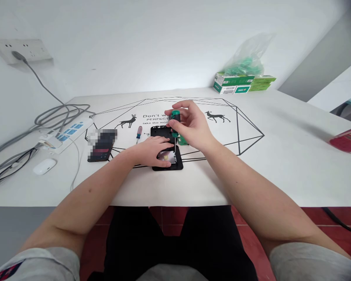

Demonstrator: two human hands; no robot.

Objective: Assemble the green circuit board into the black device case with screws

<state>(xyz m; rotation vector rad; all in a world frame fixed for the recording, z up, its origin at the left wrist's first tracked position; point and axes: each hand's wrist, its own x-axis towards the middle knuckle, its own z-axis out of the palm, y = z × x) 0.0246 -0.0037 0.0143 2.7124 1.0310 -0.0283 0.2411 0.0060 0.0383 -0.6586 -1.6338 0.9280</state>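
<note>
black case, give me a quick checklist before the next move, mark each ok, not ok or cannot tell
1. Green screwdriver gripped in the right hand: ok, held by its handle.
2. Shaft upright over the black case: ok, looks near vertical.
3. Tip seated in a screw: cannot tell, too small to see.
4. Left hand on the case: ok, laid across it.
5. Left fingers well away from the shaft: not ok, some tips are close beside it.
6. Other screwdriver out of the way: ok, on the table left of the case.
</note>
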